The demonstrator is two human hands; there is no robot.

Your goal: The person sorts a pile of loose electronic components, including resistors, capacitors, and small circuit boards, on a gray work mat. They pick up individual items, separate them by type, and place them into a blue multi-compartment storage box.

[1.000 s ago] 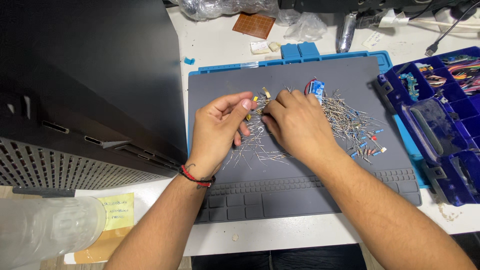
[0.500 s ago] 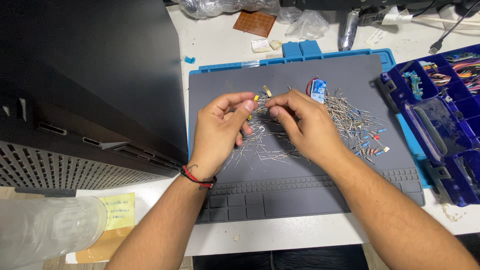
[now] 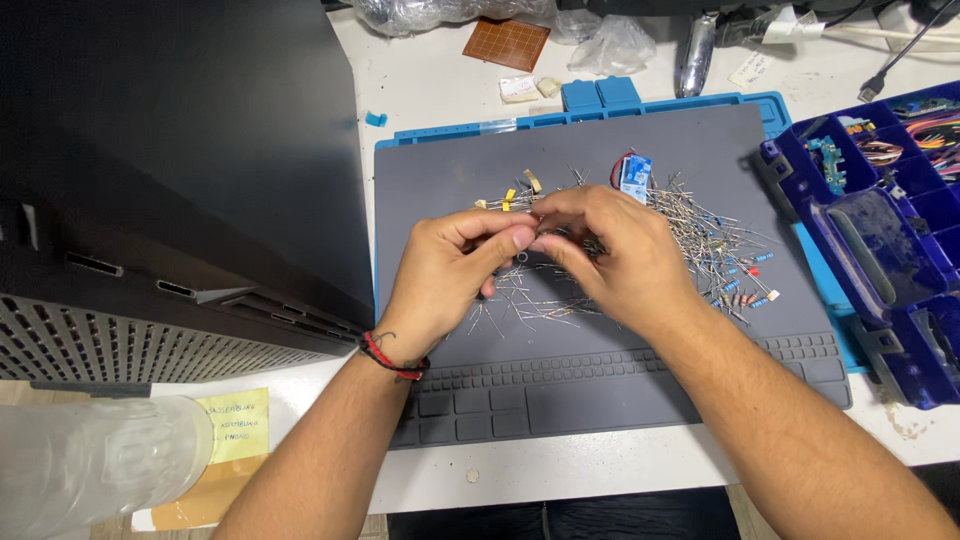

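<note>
Both hands, left hand (image 3: 445,275) and right hand (image 3: 610,255), pinch thin resistor leads (image 3: 540,240) (barely visible); a slip could scatter the resistor pile (image 3: 700,240).

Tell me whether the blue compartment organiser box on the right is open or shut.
Open. The blue plastic compartment organiser box shows bare compartments holding coloured wires, and its translucent lid lies swung aside.

Enclosure: black computer case (image 3: 170,170), 9 o'clock.
Storage: blue compartment organizer (image 3: 880,230), 3 o'clock.
Board: brown perforated board (image 3: 510,43), 12 o'clock.
Note: yellow sticky note (image 3: 235,422), 7 o'clock.
</note>
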